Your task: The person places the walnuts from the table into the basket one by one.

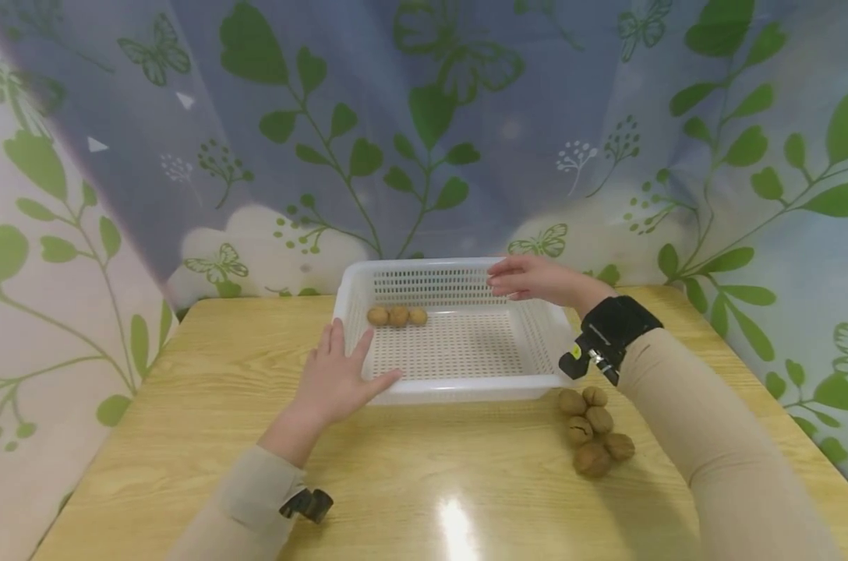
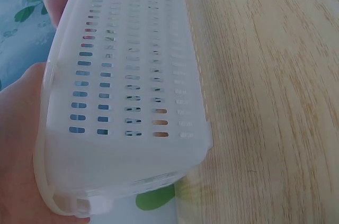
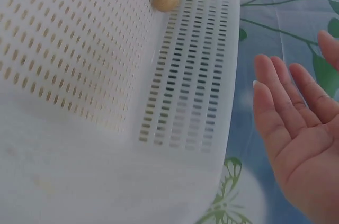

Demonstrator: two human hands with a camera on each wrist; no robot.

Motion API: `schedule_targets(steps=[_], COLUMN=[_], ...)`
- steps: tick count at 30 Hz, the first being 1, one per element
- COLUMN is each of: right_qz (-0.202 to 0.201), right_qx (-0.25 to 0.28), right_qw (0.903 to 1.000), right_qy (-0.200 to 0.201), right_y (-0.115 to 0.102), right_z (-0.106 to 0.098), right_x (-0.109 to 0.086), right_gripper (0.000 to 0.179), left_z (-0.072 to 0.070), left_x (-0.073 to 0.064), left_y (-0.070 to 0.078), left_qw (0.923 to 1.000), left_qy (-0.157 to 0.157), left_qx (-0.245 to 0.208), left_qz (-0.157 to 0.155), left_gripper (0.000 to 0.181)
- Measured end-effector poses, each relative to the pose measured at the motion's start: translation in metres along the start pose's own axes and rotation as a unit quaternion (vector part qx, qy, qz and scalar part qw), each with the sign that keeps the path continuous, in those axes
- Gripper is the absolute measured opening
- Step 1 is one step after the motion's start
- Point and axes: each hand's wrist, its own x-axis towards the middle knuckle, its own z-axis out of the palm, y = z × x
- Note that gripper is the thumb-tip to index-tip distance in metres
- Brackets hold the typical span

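A white plastic basket [image 1: 459, 384] with slotted walls stands on the table. Inside, three walnuts [image 1: 398, 315] lie in a row near its left end. My left hand [image 1: 333, 382] rests at the basket's front left corner, fingers spread over the rim; the left wrist view shows that hand [image 2: 18, 128] along the rim. Above the back right part of the basket is my right hand [image 1: 539, 280], holding nothing, its fingers loosely extended. In the right wrist view its palm [image 3: 307, 155] is bare. Several more walnuts [image 1: 599, 419] lie grouped on the table by the front right corner.
The wooden table [image 1: 424, 467] carries the basket and the loose walnuts. A curtain [image 1: 508, 179] printed with leaves and butterflies hangs behind the table and along both sides. My right forearm [image 1: 704, 436] passes just right of the loose walnuts.
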Motion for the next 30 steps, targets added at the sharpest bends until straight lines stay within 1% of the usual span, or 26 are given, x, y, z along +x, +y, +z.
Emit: schedule_targets(steps=[6,10,12,17,23,28,30], right_qz=[-0.014,-0.006,0.004,0.007,-0.010,0.001,0.009], right_qx=[0.009,-0.006,-0.015,-0.023,-0.037,-0.057,-0.056], right_qw=[0.9997,0.9990,0.9980,0.9959,0.9934,0.9915,0.9915], right_qy=[0.017,0.045,0.061,0.087,0.108,0.117,0.117], right_y=[0.009,0.015,0.020,0.034,0.050,0.068,0.076], right_z=[-0.008,-0.009,-0.008,-0.004,-0.001,0.003,0.005], right_x=[-0.030,-0.051,-0.062,-0.086,-0.112,-0.130,-0.135], right_gripper=[0.055,0.058,0.060,0.060,0.055,0.055,0.056], left_z=[0.002,0.003,0.003,0.004,0.003,0.002,0.001], left_x=[-0.001,-0.001,-0.001,-0.002,-0.001,0.001,0.001], left_y=[0.000,0.000,0.001,0.001,-0.001,-0.002,-0.002], left_qw=[1.0000,1.0000,0.9999,0.9999,0.9999,1.0000,1.0000], left_qy=[-0.004,-0.006,-0.007,-0.007,0.002,0.000,-0.003], left_qx=[0.000,-0.005,-0.008,-0.010,-0.013,-0.010,-0.006], left_qz=[-0.001,-0.001,0.000,-0.003,-0.001,0.000,-0.001], left_gripper=[0.093,0.092,0.092,0.093,0.093,0.094,0.094])
